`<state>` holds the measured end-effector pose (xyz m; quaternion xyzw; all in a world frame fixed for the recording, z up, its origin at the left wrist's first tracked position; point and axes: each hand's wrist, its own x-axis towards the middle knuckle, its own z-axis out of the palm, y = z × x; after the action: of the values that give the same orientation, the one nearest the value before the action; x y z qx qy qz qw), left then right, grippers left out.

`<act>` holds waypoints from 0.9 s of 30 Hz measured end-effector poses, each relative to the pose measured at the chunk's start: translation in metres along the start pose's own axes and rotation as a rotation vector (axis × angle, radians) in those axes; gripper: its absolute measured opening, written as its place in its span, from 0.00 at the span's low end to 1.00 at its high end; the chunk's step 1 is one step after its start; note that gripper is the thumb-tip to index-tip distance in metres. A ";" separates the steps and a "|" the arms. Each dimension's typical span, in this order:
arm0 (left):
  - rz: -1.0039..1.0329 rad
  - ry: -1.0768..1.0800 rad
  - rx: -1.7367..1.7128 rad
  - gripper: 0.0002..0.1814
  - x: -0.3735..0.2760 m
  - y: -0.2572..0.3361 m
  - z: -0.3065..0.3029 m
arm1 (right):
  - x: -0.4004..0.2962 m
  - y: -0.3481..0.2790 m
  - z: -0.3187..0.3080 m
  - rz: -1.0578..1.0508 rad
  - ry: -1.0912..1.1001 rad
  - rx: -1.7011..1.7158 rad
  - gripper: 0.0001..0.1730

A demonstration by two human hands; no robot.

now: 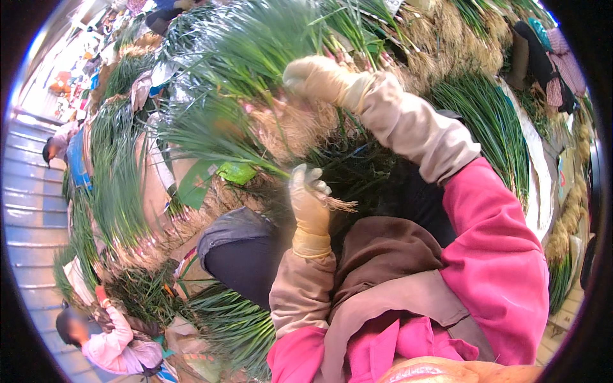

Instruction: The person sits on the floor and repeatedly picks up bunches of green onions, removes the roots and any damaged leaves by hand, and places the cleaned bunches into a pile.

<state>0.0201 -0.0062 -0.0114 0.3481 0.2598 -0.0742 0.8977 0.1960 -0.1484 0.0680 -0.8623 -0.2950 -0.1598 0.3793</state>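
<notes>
My left hand (309,194), in a pale rubber glove, grips a few leafy allium stalks (258,163), probably green garlic. Their leaves fan out to the upper left. The pale roots (344,205) stick out on the other side of the fist. Farther out, my right hand (321,81), gloved too and blurred, is over the near edge of a big heap of the same plants (258,52). Its fingers point left and their undersides are hidden, so whether they hold anything does not show. Pinkish stem bases and stringy roots (292,124) lie just below that hand.
Dark green trimmings (354,163) cover the ground between my knees. More bundles lie to the left (115,201), right (483,124) and lower left (234,321). A bright green packet (237,172) sits beyond my left knee. A co-worker (112,335) is at lower left; others are farther off.
</notes>
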 end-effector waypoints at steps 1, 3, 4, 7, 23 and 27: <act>-0.006 -0.053 -0.019 0.08 0.001 -0.001 0.000 | 0.003 -0.004 0.018 0.073 -0.072 -0.192 0.13; 0.048 -0.128 -0.055 0.06 0.001 -0.003 -0.001 | 0.007 -0.013 0.035 0.281 -0.294 -0.227 0.15; 0.045 -0.136 -0.048 0.06 0.000 -0.001 -0.001 | 0.006 -0.015 0.038 0.252 -0.252 -0.220 0.15; 0.043 -0.154 -0.044 0.05 -0.006 0.006 0.000 | -0.003 -0.024 0.028 0.311 -0.214 0.013 0.14; 0.085 -0.300 0.159 0.10 -0.014 0.004 -0.007 | -0.184 -0.015 0.051 0.204 -0.463 -0.109 0.15; 0.075 -0.293 0.222 0.06 -0.016 0.006 -0.010 | -0.127 -0.042 0.053 0.786 -0.244 1.223 0.13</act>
<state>0.0041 0.0042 -0.0064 0.4399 0.1033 -0.1188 0.8841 0.0742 -0.1355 -0.0067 -0.5503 -0.0407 0.2782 0.7862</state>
